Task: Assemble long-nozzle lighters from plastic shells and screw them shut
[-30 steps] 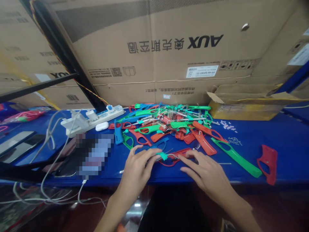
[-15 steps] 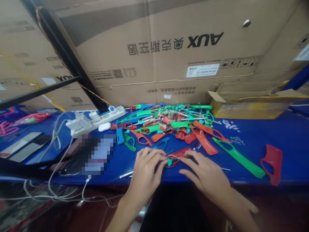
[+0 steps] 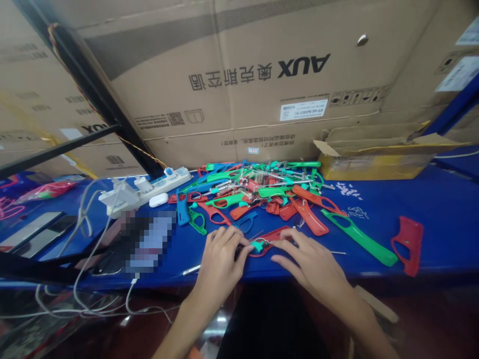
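While the bare left hand is pinching a small turquoise-green plastic piece between thumb and fingers in the head view, the bare right hand is holding its thumb apart, its forefinger reaching the thin white wire by the red plastic casing half. This casing half is lying just below the frame's centre on the blue tabletop. Behind it, a mixed pile of red, green and blue plastic casings is spreading across the centre; a long green plastic casing half is lying at lower right.
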`<state>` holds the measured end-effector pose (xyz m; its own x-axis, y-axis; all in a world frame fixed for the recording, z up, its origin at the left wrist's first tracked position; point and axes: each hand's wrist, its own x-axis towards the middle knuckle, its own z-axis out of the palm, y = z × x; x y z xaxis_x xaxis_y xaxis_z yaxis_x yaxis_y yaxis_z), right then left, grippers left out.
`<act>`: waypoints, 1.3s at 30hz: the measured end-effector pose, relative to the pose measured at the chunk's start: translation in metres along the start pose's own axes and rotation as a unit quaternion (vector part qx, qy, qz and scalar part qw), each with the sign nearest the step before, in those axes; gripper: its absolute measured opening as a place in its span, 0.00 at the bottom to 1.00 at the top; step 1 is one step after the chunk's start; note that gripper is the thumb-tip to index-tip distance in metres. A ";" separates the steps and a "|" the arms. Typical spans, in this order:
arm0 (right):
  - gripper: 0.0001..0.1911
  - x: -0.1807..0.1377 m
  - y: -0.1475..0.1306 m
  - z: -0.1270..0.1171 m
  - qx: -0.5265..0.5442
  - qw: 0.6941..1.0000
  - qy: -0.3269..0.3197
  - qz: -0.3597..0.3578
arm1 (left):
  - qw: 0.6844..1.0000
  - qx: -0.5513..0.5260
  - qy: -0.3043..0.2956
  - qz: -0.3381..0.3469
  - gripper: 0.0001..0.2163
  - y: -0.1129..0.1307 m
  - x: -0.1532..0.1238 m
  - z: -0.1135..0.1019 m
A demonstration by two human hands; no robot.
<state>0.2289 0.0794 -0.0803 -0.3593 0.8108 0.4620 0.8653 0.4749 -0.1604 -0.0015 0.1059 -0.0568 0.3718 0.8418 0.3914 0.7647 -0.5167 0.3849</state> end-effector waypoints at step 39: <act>0.13 0.002 0.005 -0.011 0.186 0.976 -0.098 0.057 | 0.994 -0.073 -0.078 -0.019 0.08 0.000 0.014 -0.003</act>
<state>0.2366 0.0800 -0.0707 -0.3601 0.8983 0.2519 0.7299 0.4394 -0.5236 0.0018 0.1173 -0.0491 0.4303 0.8692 0.2435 0.6999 -0.4917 0.5180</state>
